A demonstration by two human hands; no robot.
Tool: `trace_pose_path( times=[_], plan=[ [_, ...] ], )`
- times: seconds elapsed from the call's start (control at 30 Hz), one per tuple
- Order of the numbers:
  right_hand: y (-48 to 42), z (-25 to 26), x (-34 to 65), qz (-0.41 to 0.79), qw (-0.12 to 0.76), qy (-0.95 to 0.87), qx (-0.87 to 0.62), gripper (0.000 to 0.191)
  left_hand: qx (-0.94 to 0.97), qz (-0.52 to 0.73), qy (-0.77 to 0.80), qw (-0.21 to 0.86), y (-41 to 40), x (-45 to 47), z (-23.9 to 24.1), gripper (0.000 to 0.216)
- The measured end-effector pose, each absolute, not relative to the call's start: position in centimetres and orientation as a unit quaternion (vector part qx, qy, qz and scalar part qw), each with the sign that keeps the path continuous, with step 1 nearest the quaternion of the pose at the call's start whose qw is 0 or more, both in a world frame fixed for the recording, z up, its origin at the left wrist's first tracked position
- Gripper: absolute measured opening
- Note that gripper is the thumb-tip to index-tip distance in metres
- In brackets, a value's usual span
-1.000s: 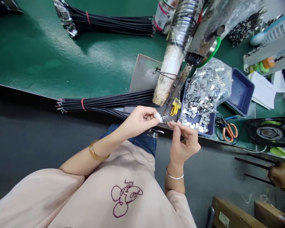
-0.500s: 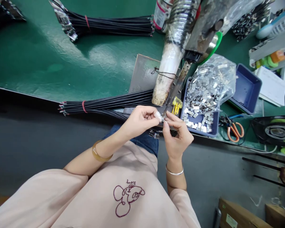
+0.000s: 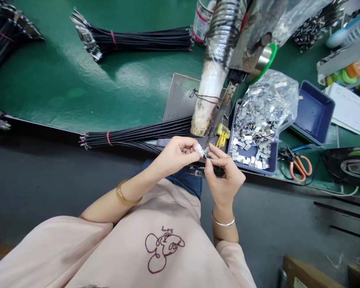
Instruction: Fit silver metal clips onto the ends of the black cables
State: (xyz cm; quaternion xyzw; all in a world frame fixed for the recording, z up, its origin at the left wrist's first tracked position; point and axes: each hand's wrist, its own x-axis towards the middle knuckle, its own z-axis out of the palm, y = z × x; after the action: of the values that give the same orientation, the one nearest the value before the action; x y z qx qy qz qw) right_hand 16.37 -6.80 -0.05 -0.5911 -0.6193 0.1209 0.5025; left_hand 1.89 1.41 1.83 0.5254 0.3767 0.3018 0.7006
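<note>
The left hand (image 3: 176, 154) pinches a small silvery metal clip (image 3: 206, 151) between thumb and forefinger. The right hand (image 3: 225, 176) grips the same clip with its fingertips from the opposite side, so the clip sits between the two hands. Just beyond the right hand lies a blue plastic tray (image 3: 272, 160) of loose clips. Beyond the left hand runs a red-banded bundle of black cables (image 3: 138, 134). Orange-handled scissors (image 3: 300, 166) lie farther out from the right hand.

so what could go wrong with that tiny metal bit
The small metal part is pinched only by fingertips of the left hand and right hand at the bench edge; a slip could drop it onto the lap or floor.
The metal strip slanting down from the machine ends close to the fingers.
</note>
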Motion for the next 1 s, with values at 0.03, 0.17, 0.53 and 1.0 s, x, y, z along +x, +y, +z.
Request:
trace_pose_path(
  times=[0.03,0.17,0.53,1.0],
  plan=[
    [-6.9,-0.1,16.4,0.127,0.501,-0.618,-0.592,0.012,0.528,0.299,0.377,0.7,1.4,1.9,1.8,0.01],
    [-6.8,0.0,16.4,0.13,0.497,-0.617,-0.596,0.011,0.534,0.296,0.38,0.694,1.3,2.0,1.8,0.012],
    [-8.9,4.3,19.4,-0.216,0.624,-0.491,-0.568,0.011,0.79,0.236,0.334,0.458,-1.2,0.0,0.3,0.019],
    [-3.3,1.4,26.3,0.018,0.2,-0.53,-0.824,0.007,0.895,0.225,0.379,0.074,2.8,1.2,-0.5,0.021]
  ],
)
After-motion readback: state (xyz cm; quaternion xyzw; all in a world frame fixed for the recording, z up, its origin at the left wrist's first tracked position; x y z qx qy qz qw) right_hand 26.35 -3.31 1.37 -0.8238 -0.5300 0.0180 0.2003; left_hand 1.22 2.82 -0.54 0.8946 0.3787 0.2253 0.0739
